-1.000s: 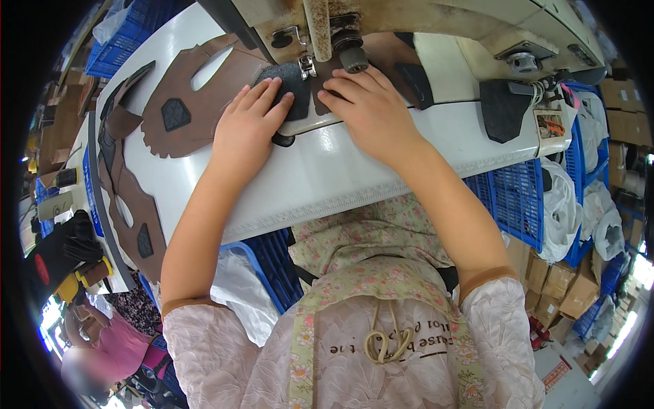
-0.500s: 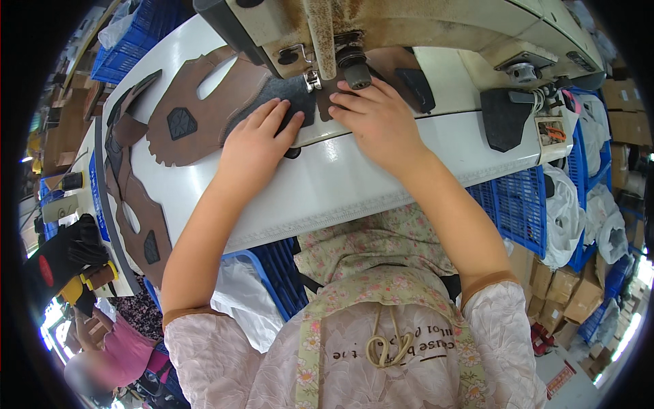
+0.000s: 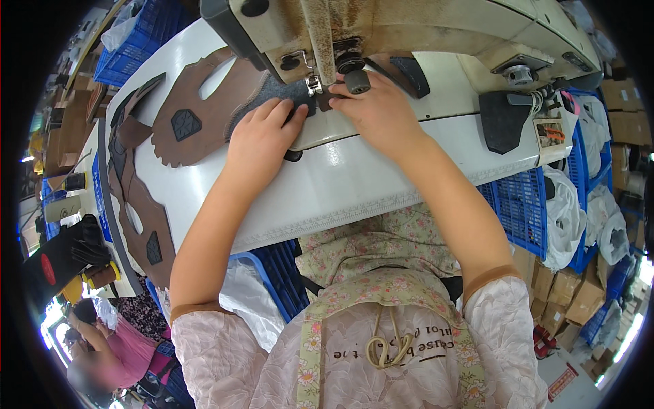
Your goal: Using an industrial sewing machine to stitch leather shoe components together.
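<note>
A brown shoe upper [image 3: 204, 129] with a dark patch and a scalloped edge lies on the white sewing-machine table [image 3: 327, 184]. Its grey fabric part [image 3: 291, 90] runs to the presser foot [image 3: 313, 84]. My left hand [image 3: 262, 140] rests on that grey part, fingers lying on it and thumb apart. Right of the foot, my right hand [image 3: 381, 116] lies over the brown material, its fingertips close to the foot and slightly spread. More of the upper, with a dark piece [image 3: 411, 75], shows beyond this hand. The needle and what lies beneath my palms are hidden.
The sewing-machine head [image 3: 402, 27] overhangs the work. More brown uppers [image 3: 146, 221] lie along the table's left edge. A black piece [image 3: 503, 123] and a small tray [image 3: 550, 133] are at the right. Blue crates [image 3: 521, 204] stand below. A person in pink [image 3: 133, 351] is at lower left.
My right hand has shifted a little right, its fingers now beside the presser foot. The upper and my left hand have moved slightly right. The person in pink has raised an arm.
</note>
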### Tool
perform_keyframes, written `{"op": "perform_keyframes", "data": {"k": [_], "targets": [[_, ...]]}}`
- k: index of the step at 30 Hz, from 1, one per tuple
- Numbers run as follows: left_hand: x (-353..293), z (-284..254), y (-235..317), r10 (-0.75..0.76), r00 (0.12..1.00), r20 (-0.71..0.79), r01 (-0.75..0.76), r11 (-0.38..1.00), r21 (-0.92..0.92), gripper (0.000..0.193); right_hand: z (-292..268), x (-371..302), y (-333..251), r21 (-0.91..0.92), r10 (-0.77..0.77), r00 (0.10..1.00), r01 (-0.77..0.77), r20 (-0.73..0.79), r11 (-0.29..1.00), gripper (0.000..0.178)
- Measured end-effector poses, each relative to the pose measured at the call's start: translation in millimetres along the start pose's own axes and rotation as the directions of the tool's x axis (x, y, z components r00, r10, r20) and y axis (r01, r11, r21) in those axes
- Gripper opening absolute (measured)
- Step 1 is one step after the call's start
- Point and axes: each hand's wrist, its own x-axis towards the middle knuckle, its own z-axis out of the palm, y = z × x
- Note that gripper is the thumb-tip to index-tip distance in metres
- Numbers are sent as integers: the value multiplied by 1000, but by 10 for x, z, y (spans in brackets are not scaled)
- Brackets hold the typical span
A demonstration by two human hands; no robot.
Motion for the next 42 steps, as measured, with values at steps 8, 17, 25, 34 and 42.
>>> {"op": "perform_keyframes", "data": {"k": [8,17,25,34,42], "targets": [[-48,24,-71,56,998,-25,-57,997,-52,49,15,4,61,97,10,1000,-7,-28,995,10],[11,55,-17,3,999,-49,-4,1000,-12,46,53,37,102,65,-5,999,7,-39,998,12],[104,109,-41,-36,996,-79,37,999,14,38,114,62,162,25,-33,998,35,-57,999,12],[178,162,-99,-79,994,-79,80,997,6,41,159,129,197,-23,1,999,-2,-45,1000,13],[202,191,-106,-81,990,-116,83,996,15,42,200,188,175,67,251,966,-254,58,965,15]]}}
